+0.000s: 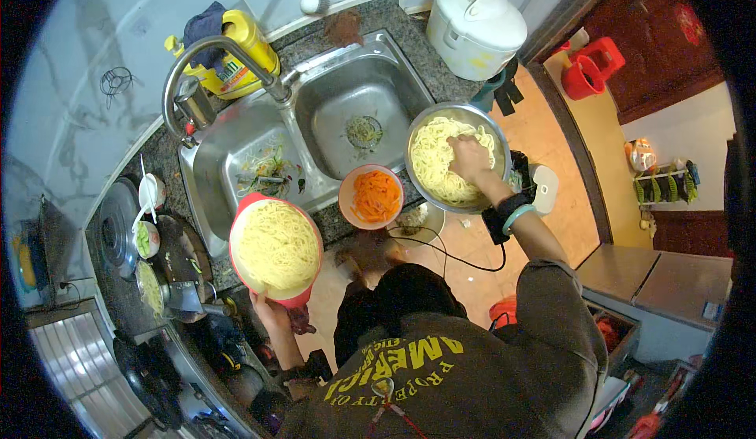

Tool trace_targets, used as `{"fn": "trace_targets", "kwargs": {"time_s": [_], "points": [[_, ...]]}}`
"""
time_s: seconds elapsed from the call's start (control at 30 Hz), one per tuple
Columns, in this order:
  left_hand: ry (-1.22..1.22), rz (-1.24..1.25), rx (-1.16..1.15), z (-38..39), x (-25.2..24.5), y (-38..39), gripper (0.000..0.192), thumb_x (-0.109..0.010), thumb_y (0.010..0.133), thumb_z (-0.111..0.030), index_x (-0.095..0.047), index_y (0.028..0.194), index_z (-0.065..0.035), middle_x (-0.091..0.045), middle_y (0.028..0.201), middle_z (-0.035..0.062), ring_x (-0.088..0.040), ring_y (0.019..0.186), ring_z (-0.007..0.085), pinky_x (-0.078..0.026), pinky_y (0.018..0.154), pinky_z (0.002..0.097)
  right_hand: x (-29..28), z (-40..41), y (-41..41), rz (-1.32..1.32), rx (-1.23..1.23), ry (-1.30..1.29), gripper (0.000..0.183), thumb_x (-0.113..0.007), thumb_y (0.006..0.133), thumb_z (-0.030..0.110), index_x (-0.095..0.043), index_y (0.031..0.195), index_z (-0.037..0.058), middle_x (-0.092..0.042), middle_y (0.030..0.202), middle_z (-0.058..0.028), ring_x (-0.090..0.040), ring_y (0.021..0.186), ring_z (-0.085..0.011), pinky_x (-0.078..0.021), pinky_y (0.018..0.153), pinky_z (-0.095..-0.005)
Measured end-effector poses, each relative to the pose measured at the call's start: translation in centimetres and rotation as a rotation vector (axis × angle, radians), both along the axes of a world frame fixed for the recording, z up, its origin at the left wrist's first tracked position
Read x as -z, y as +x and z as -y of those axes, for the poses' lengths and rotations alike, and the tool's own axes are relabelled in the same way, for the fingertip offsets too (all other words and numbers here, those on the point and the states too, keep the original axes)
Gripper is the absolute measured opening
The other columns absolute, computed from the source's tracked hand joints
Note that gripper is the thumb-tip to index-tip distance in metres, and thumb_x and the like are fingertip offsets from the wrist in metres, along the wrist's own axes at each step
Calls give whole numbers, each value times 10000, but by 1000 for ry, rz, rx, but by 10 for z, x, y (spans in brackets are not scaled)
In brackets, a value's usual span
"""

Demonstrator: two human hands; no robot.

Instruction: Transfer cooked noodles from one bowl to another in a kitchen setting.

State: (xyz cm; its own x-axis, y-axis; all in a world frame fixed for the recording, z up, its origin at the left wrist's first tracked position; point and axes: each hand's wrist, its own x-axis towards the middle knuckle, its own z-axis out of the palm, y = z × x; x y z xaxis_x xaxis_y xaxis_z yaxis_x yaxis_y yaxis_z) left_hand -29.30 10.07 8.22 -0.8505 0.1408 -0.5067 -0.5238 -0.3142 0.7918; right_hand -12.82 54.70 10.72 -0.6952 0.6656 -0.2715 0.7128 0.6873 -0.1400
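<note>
With my left hand (270,311) I hold a red-and-white bowl (305,296) by its lower edge, in front of the left sink basin. Pale thin noodles (277,247) fill it. My right hand (471,158) is down in a stainless steel bowl (503,144), its fingers curled into thicker yellowish noodles (440,170); the fingertips are partly hidden. Between the two noodle bowls, a smaller bowl (344,207) of shredded carrot (377,195) rests at the sink's front edge.
The double sink (360,93) has vegetable scraps (269,170) in its left basin, under a curved faucet (207,43). A rice cooker (475,28) stands at the back right. To the left are a cleaver (186,297) and a round chopping board (177,244). A black cable (466,265) hangs near my right wrist.
</note>
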Motion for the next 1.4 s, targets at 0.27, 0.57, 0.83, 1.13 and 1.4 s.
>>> {"fn": "trace_targets", "kwargs": {"time_s": [0.27,0.57,0.83,1.13,1.4], "points": [[-120,-122,-72,-16,-12,18,432,-390,728,-25,-270,1143,-32,-364,1116,116,-371,1021,230,-321,845,365,-21,8,13,-31,-112,-121,388,-569,582,140,-491,959,98,-497,947,-140,-500,846,-287,-421,694,-370],[-93,-27,-73,-2,-2,12,407,-397,743,-34,-284,1134,-16,-380,1097,109,-403,980,227,-344,817,344,-7,-45,8,-270,54,-267,599,-448,706,472,-408,1062,-9,-438,1043,-218,-427,964,-329,-334,827,-362],[-868,-1098,535,-125,-124,77,241,-443,715,-67,-459,927,48,-496,866,162,-474,790,282,-375,717,346,3,-58,-2,-51,7,-422,605,-521,650,490,-479,1005,1,-529,920,-181,-510,856,-260,-380,740,-331],[-315,-445,967,-285,53,134,482,-492,728,-170,-262,1078,69,-455,910,243,-495,830,293,-394,703,321,14,-77,-16,-23,-3,-488,631,-632,525,493,-547,799,-69,-557,715,-139,-531,657,-203,-399,573,-286],[-289,-153,920,-304,37,132,351,-463,721,-79,-225,918,87,-465,840,247,-512,742,311,-411,645,343,1,-56,3,-206,-16,-632,453,-648,557,367,-542,724,-40,-534,658,-122,-514,621,-210,-388,545,-313]]}}
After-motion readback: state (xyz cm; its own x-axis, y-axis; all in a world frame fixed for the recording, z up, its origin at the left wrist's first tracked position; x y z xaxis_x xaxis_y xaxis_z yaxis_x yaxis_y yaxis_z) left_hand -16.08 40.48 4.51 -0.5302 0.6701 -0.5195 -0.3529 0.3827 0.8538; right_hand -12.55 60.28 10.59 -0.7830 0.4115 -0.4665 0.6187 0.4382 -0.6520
